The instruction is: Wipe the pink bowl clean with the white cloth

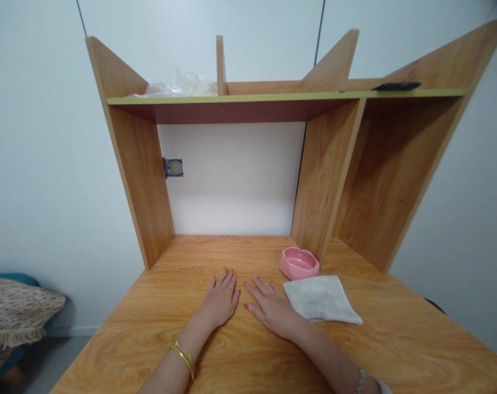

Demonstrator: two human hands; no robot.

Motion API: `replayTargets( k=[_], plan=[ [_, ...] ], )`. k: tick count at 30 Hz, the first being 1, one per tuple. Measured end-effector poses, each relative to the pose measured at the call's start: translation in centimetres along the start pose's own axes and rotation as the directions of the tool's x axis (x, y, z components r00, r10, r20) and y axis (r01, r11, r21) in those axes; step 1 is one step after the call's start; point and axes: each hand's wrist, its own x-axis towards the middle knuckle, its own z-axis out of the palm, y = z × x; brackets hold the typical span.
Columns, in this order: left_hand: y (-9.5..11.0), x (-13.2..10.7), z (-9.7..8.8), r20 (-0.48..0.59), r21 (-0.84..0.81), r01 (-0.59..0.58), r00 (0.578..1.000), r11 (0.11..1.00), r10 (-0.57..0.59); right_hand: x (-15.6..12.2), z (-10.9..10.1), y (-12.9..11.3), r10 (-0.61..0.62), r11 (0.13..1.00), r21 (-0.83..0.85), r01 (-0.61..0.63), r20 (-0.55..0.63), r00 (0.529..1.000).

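Wood-grain desk (158, 306) against a white wall, with a hutch of upright panels and a shelf (273, 99) across the top.

Left hand (219, 302) flat on the desk, palm down, fingers (226, 280) stretched out and lightly spread, gripping nothing; gold bangle (184, 357) at the wrist. Right hand (273, 309) flat beside it, likewise palm down, fingers (261, 285) extended and empty, thumb tips of the two hands close but apart; silver bracelet (360, 380) on that wrist.

White cloth (320, 298) folded into a rough square, lying on the desk just to the right of the right hand, its near edge touching or almost touching the back of that hand; cannot tell which. Pink ashtray (299, 262) just behind the cloth, close to the foot of the middle upright panel (322, 180), well apart from the fingers.

Farther out: crumpled clear plastic bag (183, 86) on the left end of the shelf, dark flat object (396, 86) on the right end. Small blue-rimmed wall socket box (173, 167) in the white back wall beside the left panel. Patterned cushion (14, 312) low at the left edge, off the desk.
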Motion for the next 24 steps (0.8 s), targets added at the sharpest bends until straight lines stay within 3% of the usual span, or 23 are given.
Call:
replayTargets(
  k=[10, 12, 15, 17, 20, 24],
  plan=[
    [0.1, -0.1, -0.1, -0.003, -0.006, 0.002, 1.0, 1.0, -0.002, -0.2, -0.3, 0.0, -0.014, 1.0, 0.019, 0.014, 0.002, 1.0],
    [0.1, 0.0, -0.1, -0.002, -0.004, 0.005, 1.0, 1.0, -0.005, 0.0, -0.7, 0.2, -0.045, 0.999, 0.026, 0.046, -0.04, 0.998],
    [0.0, 0.0, -0.1, 0.0, 0.002, 0.003, 1.0, 1.0, -0.003, 0.2, -2.0, 0.6, -0.047, 0.999, -0.015, 0.045, -0.197, 0.979],
    [0.0, 0.1, -0.1, -0.004, 0.003, 0.001, 1.0, 1.0, -0.001, 0.3, -3.2, 1.1, 0.024, 0.996, -0.074, -0.052, -0.341, 0.94],
    [0.1, 0.0, -0.1, -0.011, -0.005, 0.006, 1.0, 1.0, -0.006, -0.1, -5.5, 2.3, 0.194, 0.944, -0.126, -0.305, -0.534, 0.823],
    [0.2, -0.1, -0.1, -0.014, -0.018, 0.006, 1.0, 1.0, -0.006, -1.5, -8.0, 5.3, 0.48, 0.811, -0.054, -0.583, -0.508, 0.715]
  ],
)
